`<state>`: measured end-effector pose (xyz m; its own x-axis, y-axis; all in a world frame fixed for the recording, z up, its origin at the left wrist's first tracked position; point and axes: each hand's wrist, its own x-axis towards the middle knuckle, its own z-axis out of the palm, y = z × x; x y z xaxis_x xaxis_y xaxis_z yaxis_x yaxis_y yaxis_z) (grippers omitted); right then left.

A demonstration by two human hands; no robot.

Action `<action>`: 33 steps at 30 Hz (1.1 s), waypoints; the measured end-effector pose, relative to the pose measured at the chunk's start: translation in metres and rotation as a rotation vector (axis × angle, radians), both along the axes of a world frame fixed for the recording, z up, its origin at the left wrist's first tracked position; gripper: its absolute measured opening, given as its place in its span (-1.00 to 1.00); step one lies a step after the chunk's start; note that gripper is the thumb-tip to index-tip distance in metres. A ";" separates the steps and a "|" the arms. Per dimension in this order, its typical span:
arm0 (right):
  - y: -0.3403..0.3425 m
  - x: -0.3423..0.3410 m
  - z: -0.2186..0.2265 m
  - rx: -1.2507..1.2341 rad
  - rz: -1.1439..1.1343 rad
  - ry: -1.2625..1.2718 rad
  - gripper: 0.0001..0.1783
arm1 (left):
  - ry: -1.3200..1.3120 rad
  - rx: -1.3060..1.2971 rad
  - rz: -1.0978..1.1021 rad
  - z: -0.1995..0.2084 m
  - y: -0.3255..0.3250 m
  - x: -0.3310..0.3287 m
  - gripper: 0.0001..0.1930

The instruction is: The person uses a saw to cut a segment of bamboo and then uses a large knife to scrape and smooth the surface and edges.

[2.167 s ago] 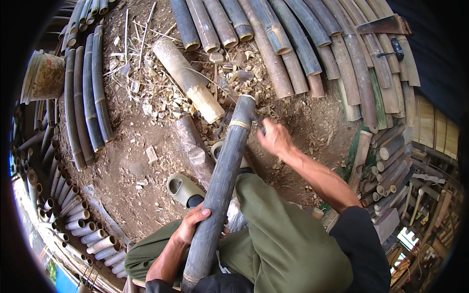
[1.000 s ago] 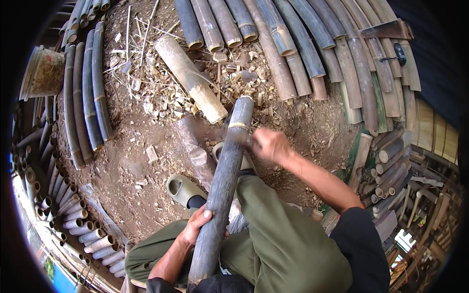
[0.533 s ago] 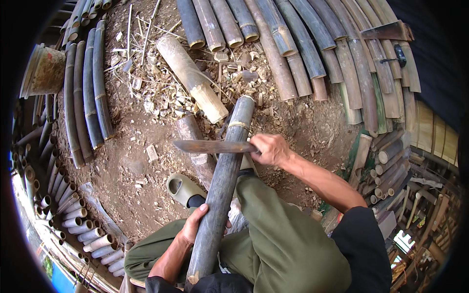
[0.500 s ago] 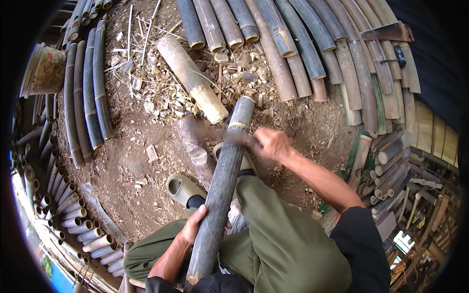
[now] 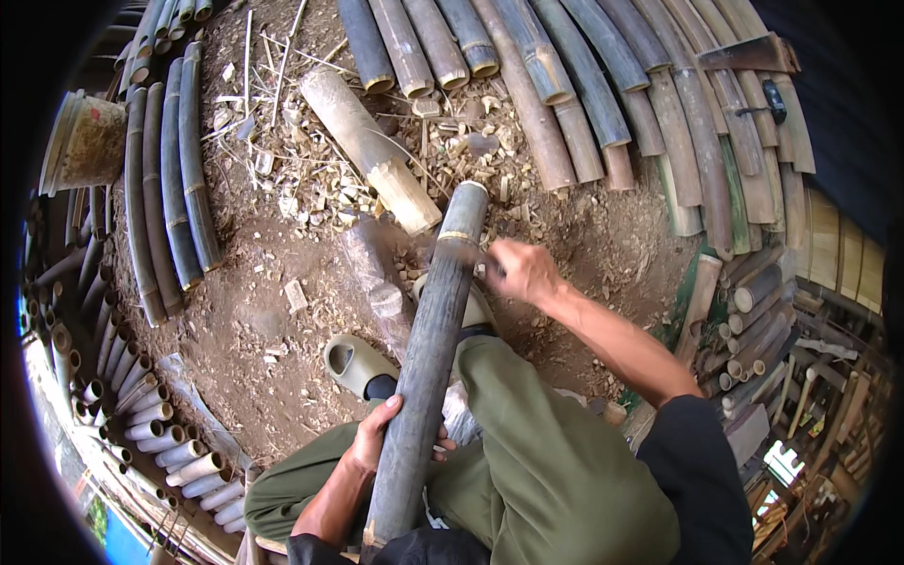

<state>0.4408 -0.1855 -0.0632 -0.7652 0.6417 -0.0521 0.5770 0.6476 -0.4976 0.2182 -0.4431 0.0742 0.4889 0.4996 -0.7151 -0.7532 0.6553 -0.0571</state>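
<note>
A dark grey bamboo pole point(image 5: 421, 363) slants up from my lap, its pale cut end pointing away and a light node ring near that end. My left hand point(image 5: 379, 435) is closed around its lower part, thumb on top and fingertips showing at the far side. Beside the node, my right hand point(image 5: 524, 273) is closed on the handle of a knife. The knife's blade point(image 5: 460, 252) crosses the pole just below the ring, smeared by motion, so its shape and whether it touches are unclear.
A thick wooden block point(image 5: 367, 141) lies among pale chips ahead. Rows of bamboo poles point(image 5: 527, 122) lie at the far side, with a saw point(image 5: 753, 56) on them. More poles stand at the left point(image 5: 179, 198), near a dirty bucket point(image 5: 89, 141). Stacked bamboo point(image 5: 753, 320) is at the right.
The knife's blurred blade reached farther left past the pole before; now its smear lies mostly over the pole. Both hands stay in nearly the same places, and the pole has barely moved.
</note>
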 end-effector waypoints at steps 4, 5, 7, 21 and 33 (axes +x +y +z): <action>-0.019 -0.007 0.011 -0.096 -0.005 0.103 -0.84 | -0.019 0.072 -0.008 -0.013 -0.002 -0.008 -0.17; -0.016 -0.014 0.016 0.044 0.123 0.406 -0.82 | 0.013 0.061 -0.041 -0.013 -0.002 -0.009 -0.13; 0.003 0.005 -0.004 -0.060 -0.080 0.029 -0.82 | 0.090 0.015 -0.042 -0.015 -0.008 -0.003 -0.12; -0.016 0.002 0.016 0.042 0.194 0.316 -0.82 | 0.026 -0.027 -0.024 -0.003 -0.004 0.000 -0.14; 0.000 0.012 -0.009 -0.312 -0.291 -0.059 -0.77 | 0.054 -0.104 -0.041 -0.012 -0.013 -0.001 -0.11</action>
